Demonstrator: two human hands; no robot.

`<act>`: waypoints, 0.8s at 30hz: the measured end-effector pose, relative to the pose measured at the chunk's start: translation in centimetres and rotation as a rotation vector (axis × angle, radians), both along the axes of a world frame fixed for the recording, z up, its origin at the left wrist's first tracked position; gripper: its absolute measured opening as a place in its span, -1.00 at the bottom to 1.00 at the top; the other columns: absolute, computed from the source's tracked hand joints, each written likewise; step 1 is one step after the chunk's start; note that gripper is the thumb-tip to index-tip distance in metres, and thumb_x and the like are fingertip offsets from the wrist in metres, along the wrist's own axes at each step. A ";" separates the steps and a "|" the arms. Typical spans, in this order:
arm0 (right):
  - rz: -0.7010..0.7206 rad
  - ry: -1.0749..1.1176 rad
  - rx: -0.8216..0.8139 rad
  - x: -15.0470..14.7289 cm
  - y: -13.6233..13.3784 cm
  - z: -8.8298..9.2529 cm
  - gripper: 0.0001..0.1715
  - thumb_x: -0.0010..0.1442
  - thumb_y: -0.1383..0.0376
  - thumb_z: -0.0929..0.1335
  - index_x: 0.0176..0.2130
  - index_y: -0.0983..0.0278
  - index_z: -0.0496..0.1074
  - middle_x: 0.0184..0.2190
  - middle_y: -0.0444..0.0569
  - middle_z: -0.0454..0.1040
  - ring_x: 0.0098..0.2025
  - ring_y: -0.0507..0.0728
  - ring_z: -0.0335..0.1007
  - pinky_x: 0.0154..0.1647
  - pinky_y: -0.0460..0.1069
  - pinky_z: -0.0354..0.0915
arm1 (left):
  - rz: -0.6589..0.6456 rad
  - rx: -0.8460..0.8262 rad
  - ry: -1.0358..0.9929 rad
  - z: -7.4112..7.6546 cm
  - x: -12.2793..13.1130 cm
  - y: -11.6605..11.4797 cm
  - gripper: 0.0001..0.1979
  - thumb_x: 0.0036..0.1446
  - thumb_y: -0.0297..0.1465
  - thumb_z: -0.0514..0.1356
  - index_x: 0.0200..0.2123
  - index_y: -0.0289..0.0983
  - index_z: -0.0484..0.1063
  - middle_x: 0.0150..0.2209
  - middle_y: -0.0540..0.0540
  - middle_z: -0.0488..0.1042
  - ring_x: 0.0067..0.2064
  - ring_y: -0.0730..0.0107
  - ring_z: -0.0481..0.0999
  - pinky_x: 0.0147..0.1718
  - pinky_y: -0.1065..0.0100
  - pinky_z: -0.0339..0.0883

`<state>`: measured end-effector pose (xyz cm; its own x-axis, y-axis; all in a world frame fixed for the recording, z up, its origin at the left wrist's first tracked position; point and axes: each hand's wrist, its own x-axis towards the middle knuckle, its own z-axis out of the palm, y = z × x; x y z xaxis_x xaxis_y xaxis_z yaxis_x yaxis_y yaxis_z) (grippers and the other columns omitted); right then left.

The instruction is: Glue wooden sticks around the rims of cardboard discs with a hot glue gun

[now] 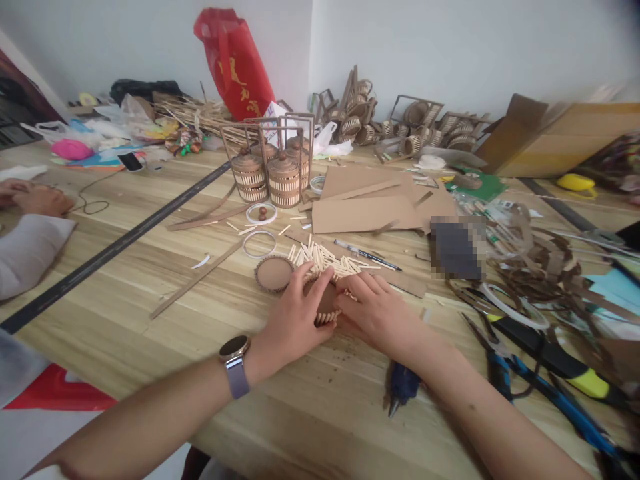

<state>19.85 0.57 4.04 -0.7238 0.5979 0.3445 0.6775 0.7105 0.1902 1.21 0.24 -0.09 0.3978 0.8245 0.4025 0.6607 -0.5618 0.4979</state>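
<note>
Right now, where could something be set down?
Bare wood lies between the black bar, brown strip and left forearm; also, lightly speckled, between the watch and blue tool. Crowded: around the sticks, and rightward among pliers and curled strips.

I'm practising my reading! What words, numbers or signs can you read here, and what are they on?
"力": the middle gold character on the red bag; the characters around it are too blurred to read.
White card behind the baskets: printed marks, too blurred to read.
I can't read anything else.
</note>
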 end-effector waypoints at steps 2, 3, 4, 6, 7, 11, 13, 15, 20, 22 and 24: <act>0.001 0.002 0.006 0.0 0.0 -0.1 -0.95 0.14 0.37 0.36 -0.37 0.23 0.39 -0.23 -0.02 0.44 -0.22 0.18 0.28 -0.25 0.03 0.18 | -0.001 0.001 -0.001 0.0 0.0 0.0 -0.05 -0.08 -0.48 0.35 0.31 -0.09 -0.07 0.25 -0.23 -0.05 0.19 -0.04 0.26 0.11 0.01 0.31; -0.001 0.003 0.005 0.0 0.0 0.0 -0.95 0.15 0.37 0.36 -0.37 0.23 0.39 -0.23 -0.02 0.44 -0.22 0.18 0.29 -0.24 0.03 0.18 | 0.000 -0.001 -0.002 0.0 0.0 0.0 -0.05 -0.08 -0.48 0.35 0.31 -0.08 -0.07 0.25 -0.23 -0.05 0.19 -0.04 0.26 0.10 0.01 0.31; -0.003 0.005 0.001 0.0 -0.1 0.0 -0.94 0.15 0.38 0.35 -0.37 0.23 0.39 -0.23 -0.02 0.44 -0.21 0.18 0.29 -0.24 0.03 0.19 | 0.000 -0.005 -0.003 0.0 0.0 0.0 -0.05 -0.08 -0.48 0.35 0.31 -0.08 -0.08 0.25 -0.23 -0.05 0.20 -0.05 0.26 0.10 0.00 0.31; -0.008 0.009 -0.028 0.0 -0.1 0.1 -0.94 0.15 0.38 0.35 -0.36 0.23 0.39 -0.22 -0.01 0.44 -0.21 0.18 0.31 -0.24 0.03 0.20 | 0.003 -0.013 0.000 0.1 0.0 -0.1 -0.05 -0.07 -0.48 0.34 0.31 -0.06 -0.08 0.25 -0.22 -0.05 0.20 -0.06 0.25 0.10 -0.01 0.31; -0.011 0.012 -0.057 0.0 -0.2 0.2 -0.95 0.15 0.38 0.36 -0.36 0.23 0.39 -0.22 -0.01 0.45 -0.21 0.18 0.31 -0.24 0.03 0.21 | 0.005 -0.015 0.001 0.1 0.0 -0.1 -0.05 -0.07 -0.48 0.34 0.31 -0.06 -0.08 0.25 -0.22 -0.05 0.21 -0.07 0.24 0.11 -0.02 0.30; -0.016 0.035 -0.179 0.3 -0.2 0.6 -0.97 0.15 0.37 0.37 -0.34 0.24 0.41 -0.18 0.02 0.46 -0.17 0.20 0.34 -0.20 0.06 0.27 | 0.007 -0.014 -0.012 0.0 0.1 -0.1 -0.04 -0.07 -0.48 0.35 0.31 -0.05 -0.09 0.25 -0.22 -0.04 0.23 -0.09 0.21 0.13 -0.04 0.28; -0.012 0.066 -0.225 0.6 -0.1 1.2 -0.93 0.16 0.36 0.38 -0.27 0.26 0.43 -0.14 0.07 0.45 -0.13 0.23 0.35 -0.15 0.10 0.29 | 0.002 -0.020 -0.020 0.0 0.1 -0.2 -0.05 -0.05 -0.47 0.35 0.32 -0.05 -0.10 0.25 -0.23 -0.04 0.24 -0.08 0.20 0.13 -0.04 0.28; 0.000 0.134 -0.257 0.9 -0.3 2.4 -0.84 0.19 0.34 0.37 -0.17 0.29 0.43 -0.10 0.11 0.45 -0.07 0.26 0.35 -0.10 0.15 0.31 | 0.005 -0.037 -0.028 0.1 0.0 -0.3 -0.08 -0.03 -0.46 0.34 0.31 -0.06 -0.09 0.26 -0.23 -0.07 0.24 -0.06 0.21 0.13 -0.03 0.28; 0.121 0.314 -0.259 0.5 -4.1 6.7 -0.77 0.29 0.37 0.26 -0.10 0.20 0.43 -0.19 0.01 0.53 -0.15 0.17 0.42 -0.13 0.10 0.32 | 0.011 -0.094 -0.026 0.6 0.0 -0.6 -0.08 0.00 -0.41 0.36 0.31 -0.04 -0.09 0.29 -0.24 -0.12 0.29 -0.10 0.12 0.15 -0.06 0.25; 0.140 0.390 -0.280 0.1 -7.1 7.4 -0.72 0.28 0.37 0.26 -0.10 0.06 0.44 -0.28 -0.11 0.56 -0.23 0.12 0.45 -0.16 0.05 0.34 | 0.003 -0.096 -0.014 0.7 -0.1 -0.6 -0.04 -0.03 -0.39 0.39 0.32 -0.03 -0.11 0.28 -0.26 -0.12 0.31 -0.12 0.08 0.19 -0.10 0.19; 0.092 0.559 -0.227 0.1 -10.4 6.9 -0.62 0.29 0.30 0.23 -0.01 -0.13 0.41 -0.36 -0.17 0.55 -0.22 0.14 0.48 -0.19 0.06 0.37 | 0.004 -0.092 -0.005 0.6 -0.2 -0.6 0.01 -0.09 -0.40 0.43 0.31 -0.04 -0.11 0.27 -0.27 -0.12 0.31 -0.15 0.08 0.21 -0.12 0.15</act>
<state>19.95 -9.85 10.96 -0.5220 0.6447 0.5584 0.5650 0.7518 -0.3398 1.02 -0.38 0.55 0.3923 0.8596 0.3274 0.6600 -0.5110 0.5507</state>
